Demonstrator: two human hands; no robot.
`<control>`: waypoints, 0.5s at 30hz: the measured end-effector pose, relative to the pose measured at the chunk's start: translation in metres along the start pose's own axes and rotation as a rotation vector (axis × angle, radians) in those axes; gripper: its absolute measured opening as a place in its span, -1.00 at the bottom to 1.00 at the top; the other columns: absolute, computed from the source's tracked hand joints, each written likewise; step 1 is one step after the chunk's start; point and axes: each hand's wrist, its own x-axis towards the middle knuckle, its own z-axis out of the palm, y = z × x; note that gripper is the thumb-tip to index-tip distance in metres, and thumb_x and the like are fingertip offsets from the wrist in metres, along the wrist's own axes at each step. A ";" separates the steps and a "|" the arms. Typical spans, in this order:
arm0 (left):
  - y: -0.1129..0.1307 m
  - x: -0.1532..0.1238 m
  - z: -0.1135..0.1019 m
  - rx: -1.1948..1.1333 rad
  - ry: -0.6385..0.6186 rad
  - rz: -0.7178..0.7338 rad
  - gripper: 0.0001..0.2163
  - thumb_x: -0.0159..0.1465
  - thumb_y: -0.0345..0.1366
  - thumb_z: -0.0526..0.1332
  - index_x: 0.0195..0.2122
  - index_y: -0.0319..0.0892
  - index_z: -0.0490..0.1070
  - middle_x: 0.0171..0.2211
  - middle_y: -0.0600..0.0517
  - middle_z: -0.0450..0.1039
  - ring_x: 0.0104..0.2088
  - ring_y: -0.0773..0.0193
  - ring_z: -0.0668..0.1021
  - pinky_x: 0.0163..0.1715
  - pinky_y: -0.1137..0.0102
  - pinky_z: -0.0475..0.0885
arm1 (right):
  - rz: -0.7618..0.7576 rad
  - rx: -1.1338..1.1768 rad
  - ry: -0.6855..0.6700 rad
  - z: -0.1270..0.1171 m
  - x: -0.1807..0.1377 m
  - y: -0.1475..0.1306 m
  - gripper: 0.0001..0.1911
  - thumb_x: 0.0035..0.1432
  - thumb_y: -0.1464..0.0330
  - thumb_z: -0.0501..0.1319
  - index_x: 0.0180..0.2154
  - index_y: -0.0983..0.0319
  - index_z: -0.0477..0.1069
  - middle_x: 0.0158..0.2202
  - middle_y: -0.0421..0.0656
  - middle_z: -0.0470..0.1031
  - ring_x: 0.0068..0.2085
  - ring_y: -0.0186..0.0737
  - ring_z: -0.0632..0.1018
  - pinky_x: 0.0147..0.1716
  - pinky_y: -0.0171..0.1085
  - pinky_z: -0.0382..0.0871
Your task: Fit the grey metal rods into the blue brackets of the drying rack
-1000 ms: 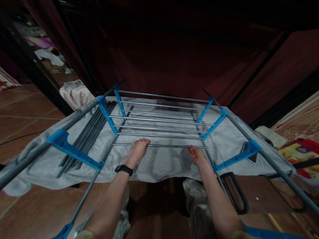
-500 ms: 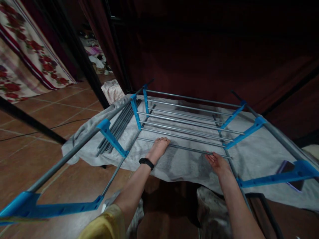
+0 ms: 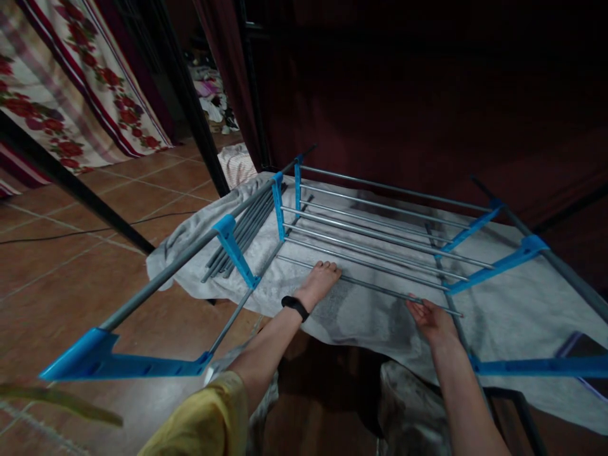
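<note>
Turned left since a second ago, shifting the rack rightward in view and bringing more of the floral cloth in. Holding the loose rod in both hands, as before: closed over it with the curled fingers of the left hand, pinching it close to its right end with the right hand. Set just nearer than the fixed bars, reaching from near the left lower rail to over the right lower rail. Cannot tell whether touching either rail. Hemmed in left and right of the grip by blue brackets. Left of the grip, past the left lower rail, showing spare rods bundled on the gray cloth; farther left, a cable along the floor. Right of the grip, showing a phone, partly covered by a bracket and cut off at the edge.
</note>
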 end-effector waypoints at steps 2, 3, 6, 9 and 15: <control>0.003 0.002 0.003 0.019 0.012 0.005 -0.77 0.39 -0.52 0.02 -0.08 -0.21 0.43 -0.10 -0.12 0.47 -0.07 0.13 0.51 -0.03 0.22 0.34 | -0.005 0.001 0.008 0.000 0.000 0.000 -0.79 0.19 0.62 0.03 -0.36 0.23 0.32 -0.37 -0.12 0.55 -0.32 -0.29 0.63 -0.31 -0.32 0.63; 0.004 0.002 0.005 0.025 0.023 0.003 -0.77 0.39 -0.52 0.02 -0.08 -0.21 0.42 -0.11 -0.12 0.47 -0.08 0.13 0.52 -0.04 0.21 0.34 | -0.010 0.000 0.006 0.000 0.000 0.001 -0.80 0.20 0.60 0.05 -0.37 0.23 0.31 -0.37 -0.12 0.54 -0.32 -0.29 0.63 -0.31 -0.31 0.63; 0.007 0.004 0.008 0.036 0.054 -0.007 -0.78 0.39 -0.51 0.03 -0.06 -0.21 0.41 -0.12 -0.13 0.49 -0.10 0.13 0.54 -0.05 0.21 0.34 | -0.033 -0.016 0.003 -0.002 0.001 0.002 -0.84 0.22 0.56 0.10 -0.37 0.22 0.30 -0.39 -0.14 0.53 -0.34 -0.27 0.63 -0.31 -0.30 0.63; 0.009 0.004 0.010 0.032 0.066 -0.014 -0.80 0.39 -0.50 0.05 -0.05 -0.22 0.39 -0.14 -0.13 0.50 -0.12 0.13 0.55 -0.06 0.22 0.34 | -0.033 -0.034 0.012 -0.003 0.004 0.002 -0.87 0.21 0.55 0.13 -0.36 0.23 0.31 -0.41 -0.15 0.51 -0.35 -0.27 0.63 -0.31 -0.30 0.63; 0.010 0.004 0.012 0.022 0.095 -0.026 -0.79 0.41 -0.48 0.03 -0.03 -0.22 0.40 -0.15 -0.13 0.50 -0.12 0.14 0.54 -0.06 0.21 0.34 | -0.009 -0.016 0.012 -0.005 0.008 0.001 -0.83 0.13 0.60 0.10 -0.37 0.22 0.31 -0.41 -0.15 0.52 -0.35 -0.27 0.63 -0.30 -0.28 0.63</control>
